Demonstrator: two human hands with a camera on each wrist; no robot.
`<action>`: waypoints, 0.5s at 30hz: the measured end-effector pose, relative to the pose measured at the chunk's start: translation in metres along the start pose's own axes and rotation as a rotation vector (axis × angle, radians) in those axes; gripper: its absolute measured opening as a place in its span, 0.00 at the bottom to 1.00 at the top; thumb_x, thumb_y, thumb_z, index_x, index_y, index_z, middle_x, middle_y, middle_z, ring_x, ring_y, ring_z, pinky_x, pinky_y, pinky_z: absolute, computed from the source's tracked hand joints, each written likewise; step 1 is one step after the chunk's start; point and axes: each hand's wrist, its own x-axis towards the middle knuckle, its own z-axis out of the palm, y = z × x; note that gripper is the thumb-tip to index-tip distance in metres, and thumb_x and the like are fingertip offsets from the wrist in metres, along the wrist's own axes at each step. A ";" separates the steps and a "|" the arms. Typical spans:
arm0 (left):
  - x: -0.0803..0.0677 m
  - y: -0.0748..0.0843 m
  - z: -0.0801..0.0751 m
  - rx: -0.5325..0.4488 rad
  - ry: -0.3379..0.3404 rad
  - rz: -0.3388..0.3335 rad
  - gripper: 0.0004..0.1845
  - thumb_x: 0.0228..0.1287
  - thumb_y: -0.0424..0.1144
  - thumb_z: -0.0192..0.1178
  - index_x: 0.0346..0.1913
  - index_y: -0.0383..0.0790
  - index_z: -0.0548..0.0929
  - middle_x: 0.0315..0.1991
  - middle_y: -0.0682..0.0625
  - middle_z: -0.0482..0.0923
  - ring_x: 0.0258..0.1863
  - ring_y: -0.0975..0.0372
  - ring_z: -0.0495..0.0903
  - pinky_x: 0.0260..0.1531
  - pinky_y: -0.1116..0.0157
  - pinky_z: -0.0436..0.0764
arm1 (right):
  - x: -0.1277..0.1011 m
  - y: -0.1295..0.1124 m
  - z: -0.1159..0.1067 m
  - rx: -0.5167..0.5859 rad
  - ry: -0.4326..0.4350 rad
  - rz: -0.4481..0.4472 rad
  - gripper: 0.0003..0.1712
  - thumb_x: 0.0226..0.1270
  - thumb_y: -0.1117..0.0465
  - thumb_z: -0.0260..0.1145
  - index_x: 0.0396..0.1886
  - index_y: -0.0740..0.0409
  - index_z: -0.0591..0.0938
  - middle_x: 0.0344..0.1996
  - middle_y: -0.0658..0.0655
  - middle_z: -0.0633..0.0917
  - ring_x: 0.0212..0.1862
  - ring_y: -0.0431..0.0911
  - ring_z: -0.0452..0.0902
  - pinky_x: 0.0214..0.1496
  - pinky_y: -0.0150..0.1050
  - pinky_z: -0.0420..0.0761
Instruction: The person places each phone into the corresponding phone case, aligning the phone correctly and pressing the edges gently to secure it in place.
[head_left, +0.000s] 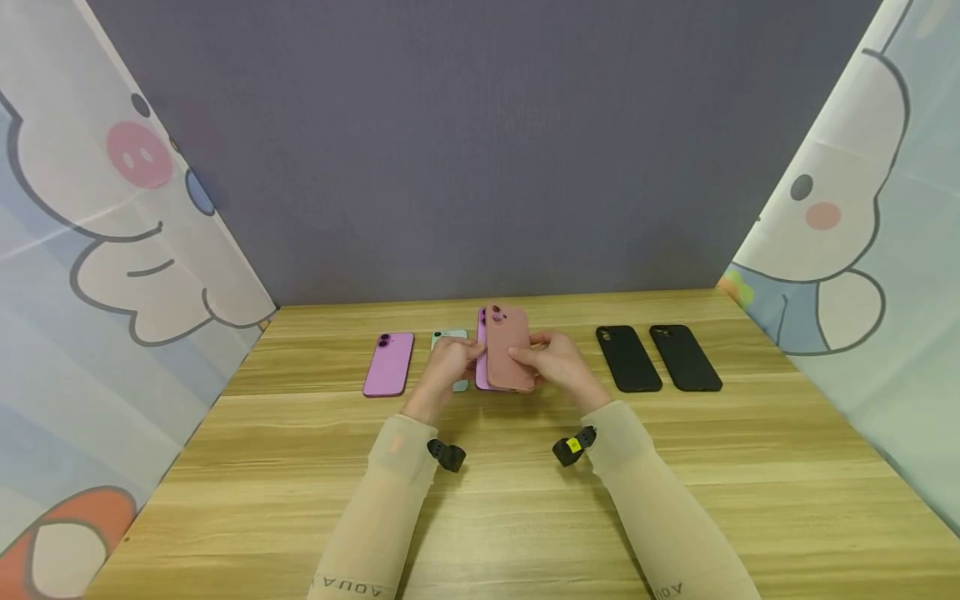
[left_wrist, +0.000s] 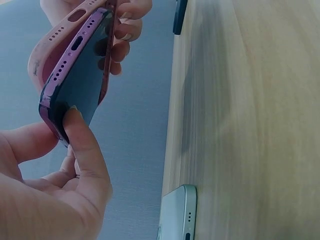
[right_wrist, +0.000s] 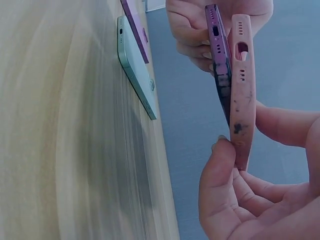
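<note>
Above the table, my left hand (head_left: 448, 360) pinches a purple phone (head_left: 482, 332) by its left edge, thumb on the dark screen side in the left wrist view. My right hand (head_left: 558, 364) grips a pink phone case (head_left: 507, 337) by its right side. In the head view the case's back faces me and covers most of the phone. The wrist views show the phone's bottom edge (left_wrist: 67, 65) with its port, tilted against the open side of the case (right_wrist: 243, 100). Dark smudges mark the case's lower edge. The phone's right edge lies within the case; its left edge stands out.
On the wooden table (head_left: 495, 517), another purple phone (head_left: 388, 365) lies at the left, and a pale green phone (head_left: 460, 385) sits partly behind my left hand. Two black phone cases (head_left: 630, 358) lie to the right. A grey panel (head_left: 480, 150) rises along the back.
</note>
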 end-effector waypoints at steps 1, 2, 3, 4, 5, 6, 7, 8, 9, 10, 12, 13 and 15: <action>0.000 0.000 0.000 0.000 0.000 -0.001 0.13 0.74 0.33 0.54 0.49 0.27 0.84 0.34 0.47 0.84 0.32 0.59 0.82 0.41 0.57 0.84 | 0.000 0.001 0.000 0.011 -0.010 0.001 0.35 0.70 0.53 0.71 0.67 0.69 0.71 0.51 0.66 0.83 0.43 0.51 0.83 0.47 0.49 0.84; 0.000 0.000 0.000 -0.002 0.002 -0.002 0.13 0.74 0.33 0.54 0.49 0.27 0.84 0.33 0.47 0.83 0.31 0.60 0.82 0.41 0.58 0.84 | 0.001 0.001 -0.001 0.024 -0.021 0.001 0.35 0.70 0.53 0.71 0.67 0.69 0.71 0.51 0.66 0.83 0.44 0.51 0.83 0.47 0.49 0.84; 0.000 0.000 0.000 -0.004 0.003 -0.003 0.13 0.74 0.33 0.54 0.49 0.26 0.84 0.33 0.48 0.83 0.31 0.60 0.82 0.40 0.59 0.84 | 0.001 0.002 -0.001 0.036 -0.030 0.002 0.34 0.71 0.54 0.70 0.67 0.70 0.71 0.51 0.66 0.83 0.44 0.51 0.83 0.47 0.48 0.84; 0.001 0.000 0.000 -0.007 0.004 -0.004 0.13 0.74 0.33 0.54 0.48 0.26 0.84 0.32 0.48 0.83 0.30 0.61 0.81 0.40 0.59 0.84 | 0.001 0.001 -0.002 0.050 -0.037 0.004 0.34 0.71 0.54 0.70 0.67 0.70 0.71 0.50 0.66 0.83 0.44 0.51 0.83 0.47 0.48 0.84; 0.001 0.000 0.000 -0.010 0.005 -0.005 0.13 0.74 0.33 0.54 0.48 0.26 0.84 0.32 0.49 0.82 0.30 0.61 0.81 0.39 0.59 0.84 | 0.000 0.001 -0.002 0.062 -0.045 0.005 0.33 0.71 0.55 0.70 0.67 0.70 0.71 0.50 0.66 0.83 0.44 0.51 0.83 0.47 0.48 0.84; 0.001 0.000 0.001 -0.012 0.006 -0.004 0.13 0.74 0.33 0.54 0.48 0.26 0.84 0.31 0.49 0.82 0.30 0.61 0.81 0.39 0.60 0.84 | 0.000 0.002 -0.003 0.076 -0.054 0.007 0.32 0.72 0.55 0.70 0.66 0.70 0.72 0.49 0.66 0.83 0.44 0.51 0.83 0.47 0.48 0.84; 0.001 0.000 0.001 -0.013 0.006 -0.004 0.13 0.74 0.33 0.54 0.48 0.26 0.84 0.31 0.49 0.82 0.30 0.61 0.81 0.39 0.59 0.84 | 0.001 0.002 -0.003 0.088 -0.061 0.007 0.31 0.72 0.56 0.69 0.66 0.70 0.72 0.49 0.65 0.83 0.43 0.50 0.83 0.47 0.47 0.84; 0.000 0.000 0.001 -0.012 0.006 -0.004 0.13 0.74 0.32 0.54 0.47 0.26 0.84 0.31 0.49 0.82 0.30 0.61 0.81 0.39 0.59 0.84 | 0.000 0.002 -0.003 0.102 -0.069 0.008 0.30 0.72 0.56 0.69 0.65 0.70 0.73 0.48 0.65 0.84 0.43 0.49 0.83 0.47 0.47 0.84; 0.000 0.000 0.001 -0.012 0.007 -0.004 0.12 0.74 0.32 0.53 0.47 0.26 0.84 0.31 0.49 0.82 0.30 0.61 0.81 0.39 0.59 0.84 | 0.000 0.002 -0.004 0.115 -0.077 0.008 0.29 0.72 0.57 0.69 0.64 0.71 0.74 0.48 0.64 0.84 0.42 0.49 0.83 0.46 0.46 0.84; 0.000 0.001 0.001 -0.011 0.007 -0.004 0.12 0.74 0.32 0.53 0.47 0.27 0.84 0.31 0.48 0.82 0.30 0.61 0.81 0.39 0.59 0.84 | 0.001 0.003 -0.004 0.129 -0.086 0.008 0.28 0.72 0.57 0.69 0.63 0.71 0.75 0.47 0.64 0.84 0.42 0.48 0.83 0.45 0.45 0.84; 0.000 0.001 0.001 -0.007 0.007 -0.002 0.12 0.74 0.32 0.53 0.46 0.27 0.84 0.31 0.48 0.82 0.30 0.60 0.81 0.39 0.59 0.84 | 0.002 0.004 -0.004 0.155 -0.103 0.007 0.27 0.73 0.58 0.68 0.62 0.72 0.76 0.47 0.64 0.84 0.42 0.48 0.83 0.43 0.42 0.84; -0.001 0.001 0.001 -0.006 0.007 -0.002 0.12 0.74 0.32 0.53 0.46 0.27 0.84 0.31 0.48 0.82 0.30 0.60 0.81 0.39 0.59 0.84 | 0.002 0.004 -0.004 0.165 -0.109 0.007 0.27 0.73 0.58 0.68 0.62 0.72 0.76 0.47 0.64 0.84 0.42 0.48 0.83 0.43 0.42 0.84; 0.000 0.001 0.001 -0.009 0.007 -0.004 0.12 0.74 0.32 0.53 0.46 0.27 0.84 0.31 0.48 0.82 0.30 0.60 0.81 0.39 0.60 0.84 | 0.003 0.004 -0.005 0.167 -0.112 0.011 0.27 0.73 0.57 0.68 0.62 0.72 0.76 0.47 0.63 0.84 0.42 0.48 0.82 0.42 0.41 0.84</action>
